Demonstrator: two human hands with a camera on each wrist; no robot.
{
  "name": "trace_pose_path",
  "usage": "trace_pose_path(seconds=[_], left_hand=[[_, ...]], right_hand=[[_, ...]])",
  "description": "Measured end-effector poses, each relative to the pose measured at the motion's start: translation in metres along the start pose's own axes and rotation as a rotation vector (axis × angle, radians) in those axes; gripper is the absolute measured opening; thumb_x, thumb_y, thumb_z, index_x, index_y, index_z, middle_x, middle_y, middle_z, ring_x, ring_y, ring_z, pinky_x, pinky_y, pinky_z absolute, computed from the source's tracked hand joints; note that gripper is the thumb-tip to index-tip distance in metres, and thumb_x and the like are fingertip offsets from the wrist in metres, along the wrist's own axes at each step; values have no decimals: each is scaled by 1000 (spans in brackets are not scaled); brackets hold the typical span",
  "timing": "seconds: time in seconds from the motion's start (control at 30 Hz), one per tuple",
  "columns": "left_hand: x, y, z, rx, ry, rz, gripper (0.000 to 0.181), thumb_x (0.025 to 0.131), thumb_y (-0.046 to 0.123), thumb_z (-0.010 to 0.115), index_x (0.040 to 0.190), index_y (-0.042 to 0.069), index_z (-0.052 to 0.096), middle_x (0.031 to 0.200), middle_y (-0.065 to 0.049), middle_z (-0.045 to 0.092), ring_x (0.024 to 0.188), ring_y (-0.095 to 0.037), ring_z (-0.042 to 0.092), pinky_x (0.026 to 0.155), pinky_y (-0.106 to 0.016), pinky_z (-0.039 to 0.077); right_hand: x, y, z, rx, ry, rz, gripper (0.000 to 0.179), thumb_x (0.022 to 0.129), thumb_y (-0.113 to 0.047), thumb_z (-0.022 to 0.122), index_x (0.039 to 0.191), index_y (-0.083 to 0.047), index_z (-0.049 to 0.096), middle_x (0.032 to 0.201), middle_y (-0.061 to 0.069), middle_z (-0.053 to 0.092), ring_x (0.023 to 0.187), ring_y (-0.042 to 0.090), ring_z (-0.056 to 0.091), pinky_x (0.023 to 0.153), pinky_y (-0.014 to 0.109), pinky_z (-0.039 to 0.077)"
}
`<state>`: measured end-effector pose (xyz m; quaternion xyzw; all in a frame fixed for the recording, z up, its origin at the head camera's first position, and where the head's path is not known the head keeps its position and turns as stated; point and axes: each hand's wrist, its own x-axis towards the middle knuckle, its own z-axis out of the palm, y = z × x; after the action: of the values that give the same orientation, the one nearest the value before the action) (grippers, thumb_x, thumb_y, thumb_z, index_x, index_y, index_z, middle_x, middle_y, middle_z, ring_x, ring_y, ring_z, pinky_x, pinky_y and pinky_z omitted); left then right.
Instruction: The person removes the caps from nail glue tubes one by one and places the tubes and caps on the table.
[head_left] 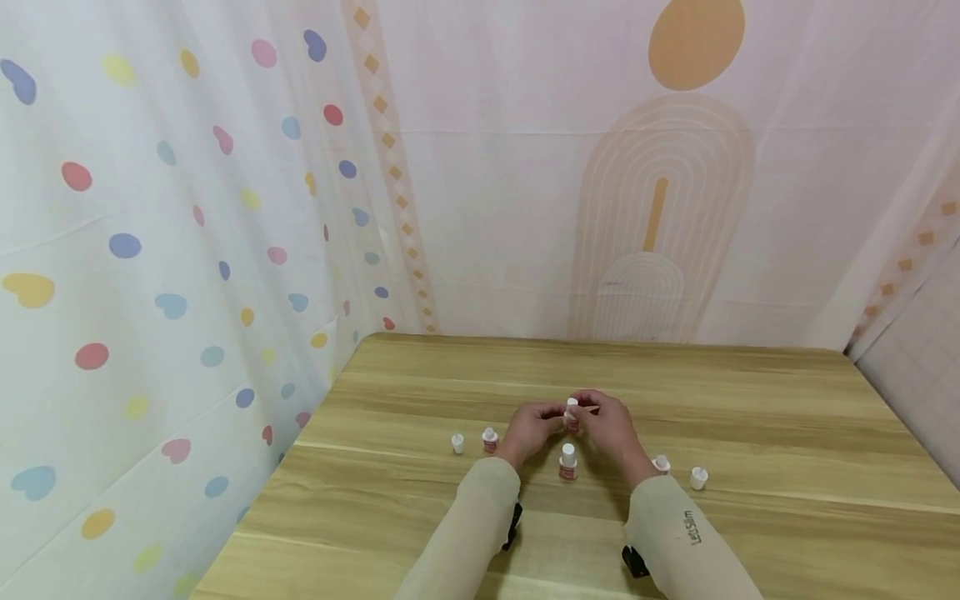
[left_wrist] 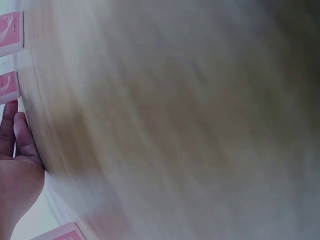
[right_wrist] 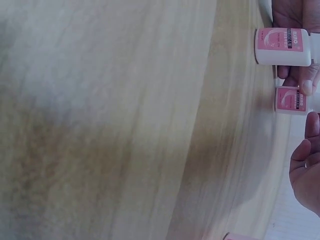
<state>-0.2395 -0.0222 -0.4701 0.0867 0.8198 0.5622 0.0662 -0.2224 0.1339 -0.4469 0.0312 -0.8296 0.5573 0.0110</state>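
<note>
Both hands meet at a small white bottle [head_left: 573,423] with a pink label and a white cap. My left hand [head_left: 531,427] holds it from the left; a digit presses near the bottle's shoulder in the right wrist view. From the right, my right hand [head_left: 606,425] grips the same bottle, thumb across its front just below the cap. A second capped bottle [head_left: 567,463] stands nearer to me, between the forearms. In the right wrist view that nearer bottle [right_wrist: 282,46] partly covers the left hand.
Left of the hands stand another small bottle [head_left: 490,441] and a loose white cap [head_left: 458,444]. On the right, a bottle [head_left: 661,465] is partly hidden by the right sleeve, with a white cap [head_left: 699,478] beside it. Curtains hang behind the wooden table [head_left: 465,375].
</note>
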Motion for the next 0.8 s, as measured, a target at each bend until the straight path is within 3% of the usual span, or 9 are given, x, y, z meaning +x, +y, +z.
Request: trace_pose_path(seconds=[0.1,0.3,0.8], left_hand=[[0,0,0,-8,0,-3,17,96,13,66,108,7,76,106,-3,73,109,-17,62,97,-37,47],[-1,1,0,-7,2,-8,16,96,13,66,107,7,76,105,-3,73,106,-16,63,96,-36,47],[-2,3,0,55,12,-26,18,96,16,67,110,8,76,108,-1,73,110,-16,62,97,-37,47]], right_hand=[[0,0,0,-3,4,2,23,97,-12,64,117,0,67,112,12,66,98,27,59,84,41,49],[1,1,0,-6,27,-1,14,96,-11,66,107,-2,69,104,9,67,93,25,60,79,37,49],[-1,1,1,-17,25,-24,17,98,-11,63,111,-1,68,109,12,66,98,28,60,84,42,49]])
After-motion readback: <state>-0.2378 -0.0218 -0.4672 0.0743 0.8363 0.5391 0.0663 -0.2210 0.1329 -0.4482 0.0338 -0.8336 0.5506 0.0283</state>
